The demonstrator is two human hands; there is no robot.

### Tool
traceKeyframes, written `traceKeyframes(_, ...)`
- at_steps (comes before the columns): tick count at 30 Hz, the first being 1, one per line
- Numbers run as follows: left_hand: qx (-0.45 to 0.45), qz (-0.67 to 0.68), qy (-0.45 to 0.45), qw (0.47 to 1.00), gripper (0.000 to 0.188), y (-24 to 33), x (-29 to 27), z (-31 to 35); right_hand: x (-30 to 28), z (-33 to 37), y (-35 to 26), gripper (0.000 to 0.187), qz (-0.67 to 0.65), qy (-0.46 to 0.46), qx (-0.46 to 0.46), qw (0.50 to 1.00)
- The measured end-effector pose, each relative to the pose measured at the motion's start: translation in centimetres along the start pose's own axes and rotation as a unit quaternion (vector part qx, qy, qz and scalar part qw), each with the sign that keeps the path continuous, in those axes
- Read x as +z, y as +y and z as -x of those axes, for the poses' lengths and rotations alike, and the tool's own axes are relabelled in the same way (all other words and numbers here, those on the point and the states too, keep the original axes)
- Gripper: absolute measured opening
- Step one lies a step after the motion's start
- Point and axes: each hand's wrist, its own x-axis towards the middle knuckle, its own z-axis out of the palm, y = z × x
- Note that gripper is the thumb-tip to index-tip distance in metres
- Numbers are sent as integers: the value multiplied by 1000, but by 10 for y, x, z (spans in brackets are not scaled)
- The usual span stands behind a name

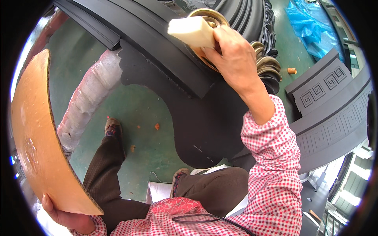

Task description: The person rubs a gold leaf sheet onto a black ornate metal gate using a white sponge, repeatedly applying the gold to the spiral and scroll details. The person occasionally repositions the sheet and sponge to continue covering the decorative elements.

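Workshop floor — green and scuffed

Green floor (pixel 145 106); blue plastic sheet (pixel 311 27) at top right — black fret-patterned panels (pixel 330 102) lie right.

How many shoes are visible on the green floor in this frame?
2. One worn brown shoe is planted left of centre beside the wrapped grey tube; the other brown shoe sits lower, near the black carved furniture panel, partly hidden by the trouser leg.

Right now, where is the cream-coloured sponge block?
In the head view, the cream-coloured sponge block sits top centre, gripped in the right hand and pressed against the round gold ornament on the black carved furniture panel.
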Motion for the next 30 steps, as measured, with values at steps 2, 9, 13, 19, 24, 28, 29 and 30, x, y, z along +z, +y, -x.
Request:
traceKeyframes(2, -14, 4, -23, 1000, 48, -1, 0, -2, 0, -6, 1, 22, 7, -5, -15, 1000)
traceKeyframes(9, -20, 19, -26, 999, 47, 3, -5, -3, -40, 36, 6, 21, 112, -69, -79, 988)
traceKeyframes(13, -28, 14, -38, 999, 48, 4, -9, -3, -46, 19, 8, 22, -125, -5, 145, 982)
traceKeyframes(19, -19, 23, -2, 1000, 49, 2, -4, -3, -30, 7, 11, 20, -7, -129, -34, 991)
traceKeyframes(24, -26, 32, -25, 999, 49, 5, -7, -2, -63, 26, 36, 16, 29, -164, 40, 985)
traceKeyframes(28, -32, 19, -40, 999, 49, 2, -4, -5, -40, 14, 23, 16, -67, -106, 5, 992)
traceKeyframes(29, -38, 17, -48, 998, 49, 2, -3, -6, -32, 11, 23, 17, -61, -112, -8, 992)
traceKeyframes(30, -40, 17, -50, 998, 49, 2, -3, -6, -26, 7, 21, 19, -57, -119, -23, 991)
